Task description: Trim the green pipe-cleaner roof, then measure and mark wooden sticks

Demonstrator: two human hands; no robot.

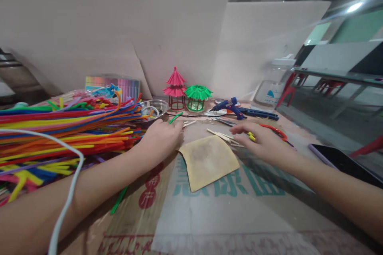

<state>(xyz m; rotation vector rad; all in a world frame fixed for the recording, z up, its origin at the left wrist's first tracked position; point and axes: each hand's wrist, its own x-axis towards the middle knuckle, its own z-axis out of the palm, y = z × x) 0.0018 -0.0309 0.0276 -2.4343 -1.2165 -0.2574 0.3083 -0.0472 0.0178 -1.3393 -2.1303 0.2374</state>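
My left hand (164, 138) is low over the table, its back towards me and most of its fingers hidden. A short green pipe cleaner (176, 117) shows just beyond its fingertips; whether they touch it is unclear. My right hand (261, 140) is held over the right side with thumb and forefinger apart. Small yellow pieces (251, 136) show between those fingers, and I cannot tell if they are touched. Pale wooden sticks (223, 134) lie close to its fingertips. Between my hands is a square of tan sandpaper-like sheet (211, 162), slightly curled.
Bundled coloured pipe cleaners (68, 123) fill the left, crossed by a white cable (74, 183). Behind are a metal bowl (160, 106), a pink model pavilion (175, 87), a green one (198, 95) and a blue glue gun (226, 105). A phone (344, 163) lies right.
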